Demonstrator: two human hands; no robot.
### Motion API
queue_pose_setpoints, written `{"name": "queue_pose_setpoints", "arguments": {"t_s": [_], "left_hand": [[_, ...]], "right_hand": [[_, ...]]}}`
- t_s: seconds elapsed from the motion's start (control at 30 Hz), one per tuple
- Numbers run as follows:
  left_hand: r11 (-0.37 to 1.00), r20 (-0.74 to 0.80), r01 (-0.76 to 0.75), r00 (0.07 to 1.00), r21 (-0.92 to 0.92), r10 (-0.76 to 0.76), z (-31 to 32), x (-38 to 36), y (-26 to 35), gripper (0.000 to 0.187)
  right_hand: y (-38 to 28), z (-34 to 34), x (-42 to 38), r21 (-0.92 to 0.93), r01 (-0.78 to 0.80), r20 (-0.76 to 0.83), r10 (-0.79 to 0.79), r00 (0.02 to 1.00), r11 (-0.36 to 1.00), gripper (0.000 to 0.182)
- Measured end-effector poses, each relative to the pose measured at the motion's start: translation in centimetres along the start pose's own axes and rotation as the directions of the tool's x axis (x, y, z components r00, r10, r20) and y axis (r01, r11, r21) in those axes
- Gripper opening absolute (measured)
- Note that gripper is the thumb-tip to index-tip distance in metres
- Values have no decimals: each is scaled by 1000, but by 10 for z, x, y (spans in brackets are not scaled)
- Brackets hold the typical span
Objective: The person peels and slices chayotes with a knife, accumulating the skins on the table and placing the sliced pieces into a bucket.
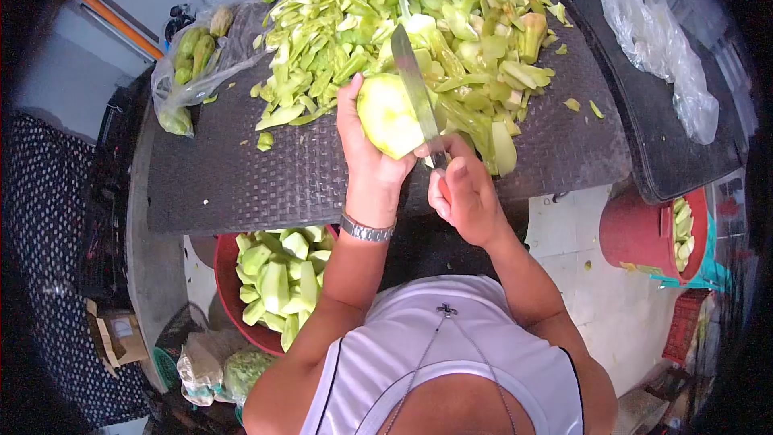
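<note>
A broad dark table with a woven-pattern surface point(241, 185) spreads beyond both hands. Past the fingertips on it rises a large loose heap of pale-green peelings point(338, 40). Below the left forearm, nearer the body, a round red plastic tub point(228, 290) holds peeled pale-green chunks.

The right hand point(469, 201) is closed around the handle of a long steel-bladed knife point(413, 84); the left hand point(366, 153) is cupped, thumb up along the side, around a peeled, pale yellow-green rounded fruit or vegetable point(386, 117). This piece sits within the left hand's grasp, to the left of the right hand and a little farther out. The blade's long axis runs away from the right hand, leaning slightly left, and crosses the piece's right-hand side, its tip reaching past it toward the heap. A silver metal wristband point(368, 229) circles the left wrist.

The left palm and fingers hide the piece's underside, and the blade covers part of its right edge, so its own long axis is hard to judge. The right fingers hide most of the handle, showing only a reddish bit. Whether the edge touches the flesh, I cannot tell.
</note>
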State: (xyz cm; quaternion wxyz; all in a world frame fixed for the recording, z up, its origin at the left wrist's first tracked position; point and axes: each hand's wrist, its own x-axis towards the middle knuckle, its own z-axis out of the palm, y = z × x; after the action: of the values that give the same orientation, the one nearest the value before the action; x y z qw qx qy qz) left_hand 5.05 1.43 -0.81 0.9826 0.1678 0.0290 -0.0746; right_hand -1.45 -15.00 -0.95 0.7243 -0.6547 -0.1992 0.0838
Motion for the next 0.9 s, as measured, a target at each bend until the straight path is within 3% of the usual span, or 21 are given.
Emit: {"name": "queue_pose_setpoints", "arguments": {"t_s": [0.13,0.27,0.47,0.63,0.73,0.83,0.9], "left_hand": [[999,107,37,994,-27,-34,-5,-5,-4,50],[997,-20,16,1000,-71,-17,-3,-6,-7,46],[999,-59,-23,998,-48,21,-10,-4,-9,42],[998,6,-63,998,-29,63,-5,-5,-12,35],[986,-144,-165,976,15,166,3,-4,-14,31],[990,-72,-89,993,111,97,4,-7,-4,29],[986,-144,-126,980,111,141,8,-8,-6,33]], "right_hand": [[6,-7,-2,-41,-5,3,5,1000,999,59],[8,-5,-4,-16,36,16,-36,999,999,57],[8,-4,0,-73,75,44,-72,996,995,54],[5,-5,3,-24,-33,40,33,999,999,52],[4,-5,4,66,-90,74,85,994,994,54],[-1,-4,1,157,-158,107,142,984,975,56],[4,-4,2,188,-193,125,172,977,963,56]]}}
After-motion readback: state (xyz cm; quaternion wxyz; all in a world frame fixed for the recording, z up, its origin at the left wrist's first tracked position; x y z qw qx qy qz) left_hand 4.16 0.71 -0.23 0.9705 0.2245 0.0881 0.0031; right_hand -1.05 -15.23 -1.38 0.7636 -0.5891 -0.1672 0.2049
